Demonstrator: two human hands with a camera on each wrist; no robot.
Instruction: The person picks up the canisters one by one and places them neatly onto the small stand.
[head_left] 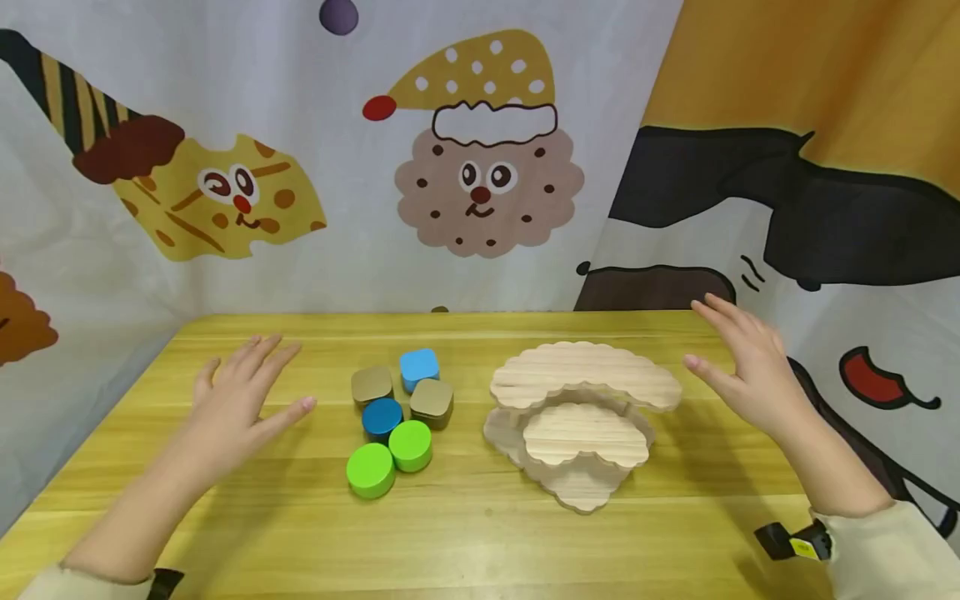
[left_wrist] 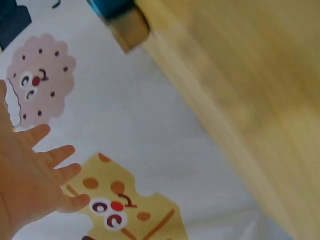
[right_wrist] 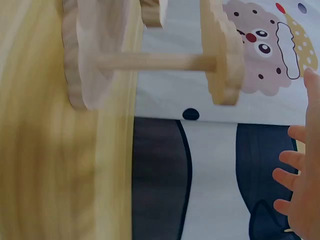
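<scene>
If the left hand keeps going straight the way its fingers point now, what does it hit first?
The left hand is open, fingers aimed forward and slightly right. That line seems to pass left of the tan block and reach only bare table, then the backdrop cloth. Its height above the table is unclear.

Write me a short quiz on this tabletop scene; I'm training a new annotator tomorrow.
1. How many small blocks lie between the hands?
2. True or false: the right hand grips the wooden tiered stand.
3. Which block colour comes in pairs? A red, B green, C black.

Key:
1. Six: two green round blocks, one dark blue, one light blue, two tan.
2. False; both it and the left hand are open, holding nothing.
3. B.
</scene>
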